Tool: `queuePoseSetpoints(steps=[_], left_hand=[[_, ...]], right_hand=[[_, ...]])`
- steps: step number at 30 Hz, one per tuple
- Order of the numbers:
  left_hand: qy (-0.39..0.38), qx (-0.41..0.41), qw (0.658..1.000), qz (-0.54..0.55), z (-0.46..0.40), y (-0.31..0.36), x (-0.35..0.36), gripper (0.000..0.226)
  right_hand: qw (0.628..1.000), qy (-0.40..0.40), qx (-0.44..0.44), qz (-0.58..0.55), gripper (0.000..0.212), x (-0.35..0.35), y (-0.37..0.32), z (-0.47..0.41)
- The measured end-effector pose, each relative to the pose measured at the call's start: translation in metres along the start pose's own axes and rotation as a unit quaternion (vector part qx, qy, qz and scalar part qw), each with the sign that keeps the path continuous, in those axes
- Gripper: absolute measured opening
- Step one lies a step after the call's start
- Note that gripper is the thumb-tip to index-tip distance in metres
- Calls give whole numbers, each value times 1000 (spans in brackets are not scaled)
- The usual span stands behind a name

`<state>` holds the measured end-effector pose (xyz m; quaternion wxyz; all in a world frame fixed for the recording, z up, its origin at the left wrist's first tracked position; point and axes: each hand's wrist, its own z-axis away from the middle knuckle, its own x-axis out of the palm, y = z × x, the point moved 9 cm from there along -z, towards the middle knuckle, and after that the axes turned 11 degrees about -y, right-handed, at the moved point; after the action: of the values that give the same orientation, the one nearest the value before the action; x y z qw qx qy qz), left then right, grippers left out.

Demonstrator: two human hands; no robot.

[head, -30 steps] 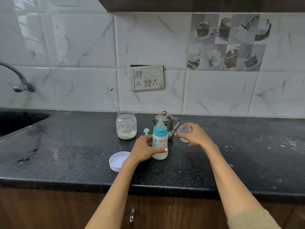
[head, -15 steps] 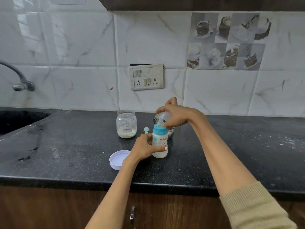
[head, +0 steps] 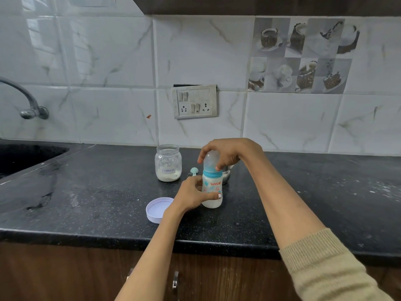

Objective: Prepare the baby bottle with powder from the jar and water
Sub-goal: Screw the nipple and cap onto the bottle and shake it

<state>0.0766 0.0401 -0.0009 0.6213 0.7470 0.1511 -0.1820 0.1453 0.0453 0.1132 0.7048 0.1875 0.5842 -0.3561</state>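
Bench point(head: 86, 213): black stone, dusted with white specks at right.
Lid point(head: 159, 210): lilac, lying loose near the front edge, just left of the bottle.
Left hand point(head: 192, 196): wrapped round the baby bottle point(head: 212, 190), which is held upright on the bench, milky liquid at its base.
Right hand point(head: 227, 152): fingers closed over the clear cap point(head: 211, 162), seated on the bottle's blue collar.
Jar point(head: 168, 162): open, powder at the bottom, behind and left.
Scoop point(head: 193, 171): mostly hidden.
Steel pot point(head: 226, 175): largely blocked by bottle and hand.
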Motion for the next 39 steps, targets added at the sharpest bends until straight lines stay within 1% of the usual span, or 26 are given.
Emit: queuePoseSetpoints(steps=[2, 8, 12, 20, 22, 23, 24, 25, 27, 28, 29, 31, 33, 35, 39], left_hand=[[-1, -2, 1000, 0, 0, -1, 0, 54], [-1, -3, 1000, 6, 0, -1, 0, 52], [1, -3, 1000, 5, -1, -2, 0, 55], [11, 5, 1000, 2, 0, 0, 0, 51], [14, 6, 1000, 5, 1, 1, 0, 49], [15, 7, 1000, 8, 2, 1, 0, 47], [17, 8, 1000, 12, 2, 1, 1, 44], [21, 10, 1000, 16, 4, 1, 2, 42], [35, 17, 999, 20, 6, 1, 5, 44], [46, 21, 999, 21, 7, 1, 6, 45], [54, 25, 998, 23, 9, 2, 8, 44], [60, 30, 997, 24, 12, 4, 10, 46], [64, 30, 997, 20, 14, 5, 12, 49], [65, 27, 997, 12, 15, 2, 12, 52], [65, 32, 997, 15, 17, 1, 13, 52]], right_hand=[[1000, -6, 1, -10, 52, 2, 1, -1], [999, 3, -10, -30, 48, 4, 5, -3], [999, 15, -8, -37, 46, 4, 8, -5], [996, 91, -4, -21, 49, 6, 10, 1], [994, 110, -10, -8, 55, 9, 12, 2], [992, 122, -17, -18, 62, 13, 15, 3], [988, 139, -36, -57, 71, 17, 18, 5], [977, 162, -61, -124, 81, 22, 24, 9], [933, 202, -105, -277, 97, 38, 39, 17], [917, 207, -112, -322, 103, 49, 43, 18], [909, 206, -109, -345, 109, 61, 46, 16], [896, 205, -97, -382, 113, 83, 49, 8], [880, 220, -89, -411, 108, 95, 49, 2], [873, 243, -86, -414, 106, 99, 49, 0], [879, 269, -84, -384, 125, 95, 46, 3]])
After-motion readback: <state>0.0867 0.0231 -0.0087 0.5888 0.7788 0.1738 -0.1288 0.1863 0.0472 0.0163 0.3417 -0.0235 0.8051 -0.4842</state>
